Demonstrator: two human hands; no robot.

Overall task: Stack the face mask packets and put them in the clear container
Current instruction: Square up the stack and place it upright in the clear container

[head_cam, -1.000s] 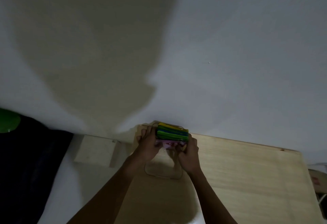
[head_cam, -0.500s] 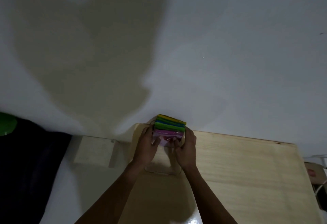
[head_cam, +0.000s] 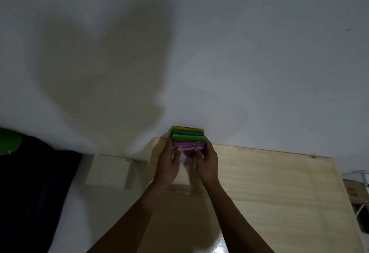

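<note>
A stack of face mask packets (head_cam: 188, 140), yellow, green, blue and pink, stands on edge at the far side of the wooden table (head_cam: 269, 188). My left hand (head_cam: 167, 163) grips its left side and my right hand (head_cam: 206, 162) its right side, thumbs on the front pink packet. The clear container (head_cam: 184, 187) sits on the table just below my hands; only its faint near wall and rim show. Whether the stack's lower part is inside it I cannot tell.
A white wall rises right behind the table. A pale box (head_cam: 108, 169) sits left of the table. A dark cloth (head_cam: 30, 192) and a green object (head_cam: 9, 141) lie at far left. A cardboard box (head_cam: 356, 190) is at right.
The packets were turned slightly, showing more of the pink front face. Both hands kept their grip while the stack stayed at the table's far edge.
</note>
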